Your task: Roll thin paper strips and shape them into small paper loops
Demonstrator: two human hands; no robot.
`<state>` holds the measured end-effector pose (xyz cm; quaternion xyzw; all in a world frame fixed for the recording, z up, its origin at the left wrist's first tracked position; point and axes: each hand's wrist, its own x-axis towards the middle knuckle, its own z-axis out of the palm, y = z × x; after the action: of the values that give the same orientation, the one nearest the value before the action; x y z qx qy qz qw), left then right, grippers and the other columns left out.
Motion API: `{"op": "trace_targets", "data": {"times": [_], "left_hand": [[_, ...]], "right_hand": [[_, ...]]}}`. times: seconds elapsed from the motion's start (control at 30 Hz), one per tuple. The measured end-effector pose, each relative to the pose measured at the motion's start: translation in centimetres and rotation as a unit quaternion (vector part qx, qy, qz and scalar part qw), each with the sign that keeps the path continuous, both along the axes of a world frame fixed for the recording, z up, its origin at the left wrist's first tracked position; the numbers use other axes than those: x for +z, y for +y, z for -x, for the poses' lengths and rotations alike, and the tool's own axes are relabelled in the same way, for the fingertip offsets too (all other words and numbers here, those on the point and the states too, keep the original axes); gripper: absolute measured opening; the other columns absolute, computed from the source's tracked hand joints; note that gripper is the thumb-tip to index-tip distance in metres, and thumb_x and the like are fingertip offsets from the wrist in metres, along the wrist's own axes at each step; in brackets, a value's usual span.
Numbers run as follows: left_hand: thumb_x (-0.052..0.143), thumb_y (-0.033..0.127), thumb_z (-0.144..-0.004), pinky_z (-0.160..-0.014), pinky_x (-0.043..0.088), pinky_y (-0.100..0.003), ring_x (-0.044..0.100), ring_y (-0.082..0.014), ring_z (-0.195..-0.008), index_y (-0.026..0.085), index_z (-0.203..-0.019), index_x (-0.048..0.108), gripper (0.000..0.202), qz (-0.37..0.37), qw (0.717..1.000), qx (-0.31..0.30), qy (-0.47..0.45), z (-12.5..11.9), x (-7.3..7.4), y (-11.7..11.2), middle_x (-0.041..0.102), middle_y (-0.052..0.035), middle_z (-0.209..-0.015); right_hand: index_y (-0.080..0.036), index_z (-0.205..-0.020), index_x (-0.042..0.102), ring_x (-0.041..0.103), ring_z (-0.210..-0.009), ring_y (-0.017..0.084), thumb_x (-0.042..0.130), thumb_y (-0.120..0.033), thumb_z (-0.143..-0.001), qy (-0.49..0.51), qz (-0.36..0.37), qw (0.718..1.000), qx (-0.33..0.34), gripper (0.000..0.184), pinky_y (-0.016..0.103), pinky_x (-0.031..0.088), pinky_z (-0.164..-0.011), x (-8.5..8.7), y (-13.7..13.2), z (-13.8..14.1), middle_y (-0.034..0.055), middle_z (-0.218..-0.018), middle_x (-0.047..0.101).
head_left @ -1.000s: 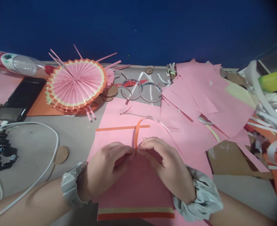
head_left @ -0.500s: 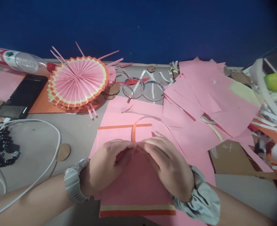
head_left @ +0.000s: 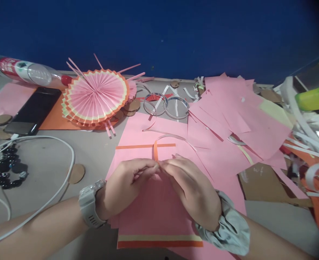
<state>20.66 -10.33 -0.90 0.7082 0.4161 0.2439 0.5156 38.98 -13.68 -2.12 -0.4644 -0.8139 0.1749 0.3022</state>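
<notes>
My left hand (head_left: 133, 180) and my right hand (head_left: 193, 184) meet over a pink paper sheet (head_left: 159, 216), both closed in a pinch. Between their fingertips is the end of a narrow orange paper strip (head_left: 155, 150). From there the strip rises and curls away to the right, its paler side showing. The exact grip is partly hidden by my fingers. Just beyond lies a flat orange strip (head_left: 134, 146) across the pink paper. Along the near edge of the sheet run a cream band and an orange band (head_left: 160, 243).
At the back left are a pleated paper rosette (head_left: 97, 95), a phone (head_left: 34, 110) and a plastic bottle (head_left: 26, 70). A white cable (head_left: 73, 155) loops past a black bead bracelet (head_left: 10, 168). Tape rolls (head_left: 177, 107) lie behind the hands. Pink paper scraps (head_left: 229, 104) pile up at right.
The view has shifted slightly, so the table things appear a little further right on the left side. My fingers stay together at the strip's end, with only a small movement.
</notes>
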Motion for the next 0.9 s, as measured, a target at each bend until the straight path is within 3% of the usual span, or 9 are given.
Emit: {"op": "trace_targets", "data": {"times": [0.4,0.9], "left_hand": [[0.043,0.022,-0.091,-0.068,0.047,-0.018,0.061,-0.0103,-0.074,0.019,-0.096,0.064,0.021,0.043,0.999,0.006,-0.021,0.0,0.4,0.1,0.066,0.0009,-0.079],[0.043,0.02,-0.09,-0.067,0.048,-0.018,0.059,-0.0099,-0.073,0.017,-0.086,0.06,0.017,0.072,0.997,0.013,-0.025,-0.1,0.2,0.2,0.063,-0.0001,-0.077]], "right_hand": [[-0.018,-0.108,0.052,0.055,-0.095,0.017,0.042,-0.008,-0.086,0.013,0.003,1.0,0.004,0.026,0.039,0.04,-0.095,0.2,0.2,0.1,0.0061,-0.099,0.062],[-0.019,-0.1,0.056,0.058,-0.092,0.017,0.036,-0.013,-0.089,-0.012,0.026,1.0,-0.003,0.023,0.042,0.038,-0.096,1.2,0.4,0.2,0.0051,-0.096,0.064]]}}
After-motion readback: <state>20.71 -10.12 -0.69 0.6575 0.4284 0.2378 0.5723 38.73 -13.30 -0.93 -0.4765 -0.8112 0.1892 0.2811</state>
